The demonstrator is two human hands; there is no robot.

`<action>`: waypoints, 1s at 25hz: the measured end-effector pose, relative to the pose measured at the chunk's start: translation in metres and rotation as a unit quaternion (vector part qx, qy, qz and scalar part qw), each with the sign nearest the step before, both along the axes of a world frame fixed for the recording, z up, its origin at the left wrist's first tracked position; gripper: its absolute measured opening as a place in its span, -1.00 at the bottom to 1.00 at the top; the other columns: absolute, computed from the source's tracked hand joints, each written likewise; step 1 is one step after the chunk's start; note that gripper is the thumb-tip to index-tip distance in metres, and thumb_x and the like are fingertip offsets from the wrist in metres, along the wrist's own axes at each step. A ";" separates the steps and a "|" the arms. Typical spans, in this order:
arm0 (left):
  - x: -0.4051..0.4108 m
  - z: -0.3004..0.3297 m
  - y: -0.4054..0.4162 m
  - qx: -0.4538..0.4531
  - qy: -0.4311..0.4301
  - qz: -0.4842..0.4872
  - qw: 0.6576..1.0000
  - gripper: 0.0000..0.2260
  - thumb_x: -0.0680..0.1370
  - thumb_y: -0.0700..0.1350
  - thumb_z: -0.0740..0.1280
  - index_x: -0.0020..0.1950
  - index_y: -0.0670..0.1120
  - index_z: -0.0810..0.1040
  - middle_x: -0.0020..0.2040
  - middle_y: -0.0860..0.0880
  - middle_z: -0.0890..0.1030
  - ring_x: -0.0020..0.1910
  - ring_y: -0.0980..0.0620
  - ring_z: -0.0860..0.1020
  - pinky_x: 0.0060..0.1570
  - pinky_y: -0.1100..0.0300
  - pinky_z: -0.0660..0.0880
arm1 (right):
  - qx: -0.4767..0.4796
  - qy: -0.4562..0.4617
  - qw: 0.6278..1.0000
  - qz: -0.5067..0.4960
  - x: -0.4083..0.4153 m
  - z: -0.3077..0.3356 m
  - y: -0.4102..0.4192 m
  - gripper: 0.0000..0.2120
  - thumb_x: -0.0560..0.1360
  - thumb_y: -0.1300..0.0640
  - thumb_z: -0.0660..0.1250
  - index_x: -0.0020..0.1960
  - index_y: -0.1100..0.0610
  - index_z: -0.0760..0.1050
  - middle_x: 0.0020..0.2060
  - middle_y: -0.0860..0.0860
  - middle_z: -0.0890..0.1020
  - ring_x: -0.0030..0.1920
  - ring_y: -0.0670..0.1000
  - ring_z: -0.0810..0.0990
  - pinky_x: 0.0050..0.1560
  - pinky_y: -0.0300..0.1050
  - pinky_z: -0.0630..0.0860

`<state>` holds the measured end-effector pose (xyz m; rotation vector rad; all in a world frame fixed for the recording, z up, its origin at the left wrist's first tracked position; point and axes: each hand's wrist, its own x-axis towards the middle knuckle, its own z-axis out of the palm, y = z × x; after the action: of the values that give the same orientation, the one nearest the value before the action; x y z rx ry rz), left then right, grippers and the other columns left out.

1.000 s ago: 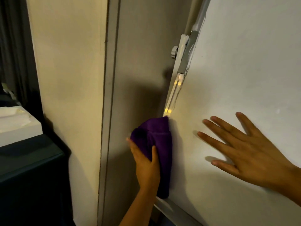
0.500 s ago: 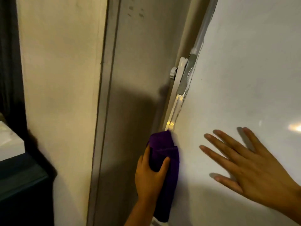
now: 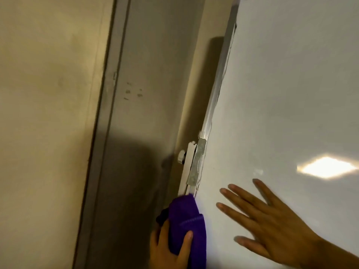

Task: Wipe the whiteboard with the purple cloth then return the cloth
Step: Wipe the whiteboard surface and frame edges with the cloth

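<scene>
The whiteboard [image 3: 287,98] fills the right half of the view, tilted, with a bright light reflection on it. My left hand [image 3: 169,249] grips the bunched purple cloth [image 3: 186,218] at the board's left edge, low in the frame, just under the metal frame bracket. My right hand [image 3: 272,226] lies flat on the board to the right of the cloth, fingers spread and straight. The lower part of the cloth runs out of the frame at the bottom.
A metal bracket [image 3: 196,164] with a round knob [image 3: 181,156] clamps the board's left frame. Behind it stand a grey door or panel [image 3: 139,113] and a beige wall [image 3: 48,113].
The view has tilted upward, so the hands sit lower in frame. My left hand has kept the cloth at the board's left edge, re-gripping it. The dark furniture at left has left the view.
</scene>
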<state>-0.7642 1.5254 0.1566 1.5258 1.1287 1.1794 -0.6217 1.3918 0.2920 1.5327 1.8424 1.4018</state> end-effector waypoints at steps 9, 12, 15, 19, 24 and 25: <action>-0.021 0.004 -0.031 -0.009 -0.033 -0.035 0.999 -0.11 0.11 0.46 0.35 0.28 -0.07 0.47 0.33 -0.18 0.46 0.28 -0.16 0.43 0.29 0.00 0.32 | 0.059 0.000 0.998 -0.005 -0.017 0.184 0.072 -0.41 0.46 -0.25 -0.39 0.45 -0.10 -0.26 0.50 0.06 -0.14 0.49 0.10 -0.20 0.44 0.23 -0.25; -0.021 0.000 -0.041 0.000 -0.036 0.006 0.999 -0.50 0.38 0.06 0.44 0.27 -0.01 0.45 0.27 -0.09 0.49 0.21 -0.07 0.47 0.19 0.13 0.39 | -0.001 -0.039 0.999 -0.009 -0.023 0.200 0.104 -0.35 0.47 -0.24 -0.31 0.46 0.01 0.06 0.48 0.15 0.16 0.49 0.16 0.00 0.45 0.22 -0.18; -0.024 -0.004 -0.037 0.032 -0.055 0.021 0.998 -0.62 0.40 0.05 0.41 0.19 0.12 0.43 0.14 0.07 0.48 0.05 0.14 0.46 -0.05 0.48 0.30 | -0.013 -0.041 0.998 0.050 -0.021 0.201 0.115 -0.48 0.54 -0.16 -0.05 0.09 0.21 0.50 0.01 0.24 0.58 0.14 0.24 0.45 0.39 0.19 0.10; -0.012 0.002 -0.033 0.069 -0.052 0.059 0.994 -0.59 0.39 0.15 0.37 0.20 0.08 0.47 0.05 0.15 0.48 -0.01 0.21 0.48 -0.15 0.53 0.27 | -0.005 -0.010 0.994 0.111 -0.008 0.196 0.125 -0.57 0.52 -0.08 0.06 -0.14 0.25 0.51 -0.26 0.18 0.53 -0.18 0.09 0.31 0.19 0.06 0.25; -0.002 0.023 -0.032 0.115 -0.081 0.076 0.987 -0.57 0.41 0.19 0.30 0.22 0.05 0.46 0.01 0.27 0.40 -0.12 0.41 0.37 -0.17 0.54 0.26 | 0.022 -0.026 0.993 0.114 -0.003 0.197 0.127 -0.53 0.50 -0.09 0.01 -0.24 0.26 0.47 -0.34 0.20 0.50 -0.23 0.10 0.29 0.11 0.09 0.31; 0.000 0.027 -0.031 0.119 -0.080 0.080 0.986 -0.52 0.39 0.23 0.26 0.23 0.03 0.46 0.06 0.21 0.43 -0.12 0.40 0.37 -0.15 0.54 0.26 | 0.020 -0.024 0.993 0.112 -0.003 0.198 0.128 -0.53 0.51 -0.09 0.02 -0.23 0.26 0.47 -0.33 0.20 0.50 -0.22 0.12 0.32 0.13 0.10 0.31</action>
<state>-0.7638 1.4941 0.1833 1.5071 1.0462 1.5638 -0.6247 1.5195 0.4902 1.3311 2.0183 1.5686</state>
